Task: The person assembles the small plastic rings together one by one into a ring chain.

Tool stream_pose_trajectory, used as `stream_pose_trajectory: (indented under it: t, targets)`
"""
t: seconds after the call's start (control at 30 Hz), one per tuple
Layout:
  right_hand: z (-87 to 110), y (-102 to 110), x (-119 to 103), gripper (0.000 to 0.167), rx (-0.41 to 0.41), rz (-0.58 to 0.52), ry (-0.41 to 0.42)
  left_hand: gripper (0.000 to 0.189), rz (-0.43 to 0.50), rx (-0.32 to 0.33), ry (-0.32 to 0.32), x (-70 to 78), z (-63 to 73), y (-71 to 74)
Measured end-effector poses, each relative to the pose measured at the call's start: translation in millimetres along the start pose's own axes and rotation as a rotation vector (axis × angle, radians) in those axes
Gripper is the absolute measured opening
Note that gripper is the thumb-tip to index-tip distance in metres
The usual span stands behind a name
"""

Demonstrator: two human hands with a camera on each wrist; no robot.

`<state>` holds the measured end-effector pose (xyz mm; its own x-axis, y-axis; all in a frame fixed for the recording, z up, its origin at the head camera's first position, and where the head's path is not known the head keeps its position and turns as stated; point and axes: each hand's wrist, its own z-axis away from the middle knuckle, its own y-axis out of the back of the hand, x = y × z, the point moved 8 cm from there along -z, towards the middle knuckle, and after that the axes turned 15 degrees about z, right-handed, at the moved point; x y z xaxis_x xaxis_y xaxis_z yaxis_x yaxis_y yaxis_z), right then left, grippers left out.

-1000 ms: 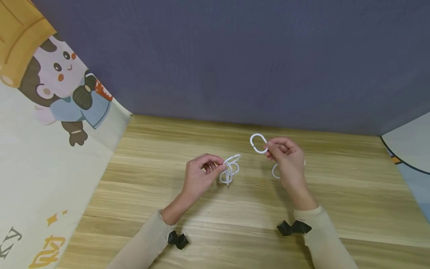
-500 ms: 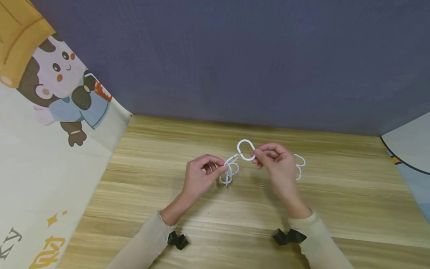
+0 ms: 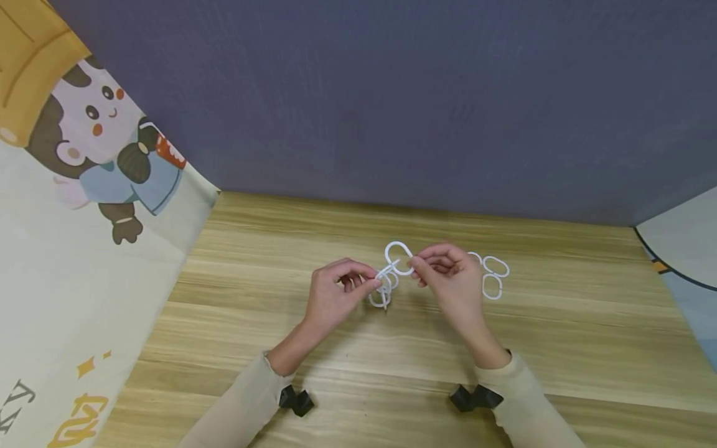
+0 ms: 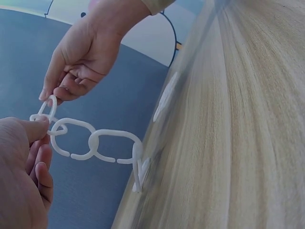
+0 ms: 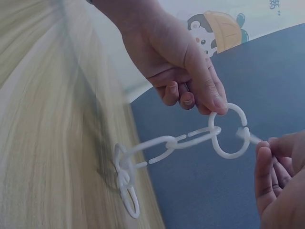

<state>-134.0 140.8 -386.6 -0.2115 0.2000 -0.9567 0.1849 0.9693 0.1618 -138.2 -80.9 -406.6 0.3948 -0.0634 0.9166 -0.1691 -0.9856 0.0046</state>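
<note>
In the head view my left hand (image 3: 338, 289) pinches the top link of a short chain of white plastic C-shaped links (image 4: 114, 132) between thumb and fingertips. The chain hangs down, its lower links (image 5: 137, 205) close over the table. My right hand (image 3: 448, 283) pinches a single white open link (image 3: 396, 243) by its right side. This link overlaps the top chain link in the head view. In the right wrist view it appears nearly edge-on, right at the gap of the top link (image 5: 213, 138).
Several loose white links (image 3: 508, 270) lie on the wood-grain table (image 3: 414, 373), just right of my right hand, which partly hides one. A dark blue panel (image 3: 358, 112) stands behind the table, and a printed cartoon panel (image 3: 173, 274) borders the left side.
My right hand has moved left and slightly down, bringing its link onto the top link of the chain. The loose links on the table have come into view. My left hand is nearly still.
</note>
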Motion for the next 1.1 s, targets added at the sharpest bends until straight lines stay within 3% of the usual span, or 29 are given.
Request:
stream_pose_trajectory:
  t: [0.17, 0.27, 0.4, 0.57, 0.77, 0.93, 1.1]
  targets:
    - [0.0, -2, 0, 0.011, -0.013, 0.028, 0.007, 0.013, -0.002, 0.010, 0.002, 1.4, 0.1, 2.7]
    - [-1.4, 0, 1, 0.011, -0.023, 0.106, -0.008, 0.013, 0.000, 0.025, -0.002, 3.1, -0.2, 5.0]
    - [-4.4, 2, 3, 0.027, -0.056, 0.191, -0.018, 0.012, 0.005, 0.052, 0.001, 4.6, -0.8, 8.3]
    - [-6.6, -2, 2, 0.042, -0.124, 0.163, -0.033, 0.013, 0.012, 0.071, 0.023, 3.1, -1.1, 11.5]
    - [-5.8, -6, 3, 0.048, -0.210, 0.143, -0.084, 0.013, 0.019, 0.085, 0.028, 2.3, -0.7, 13.1]
    - [-5.5, -7, 6, 0.048, -0.297, 0.139, -0.167, 0.010, 0.024, 0.094, 0.039, 1.1, -0.9, 13.6]
    - [-5.7, -4, 9, 0.043, -0.330, 0.098, -0.236, 0.010, 0.034, 0.111, 0.055, -1.5, -1.3, 14.8]
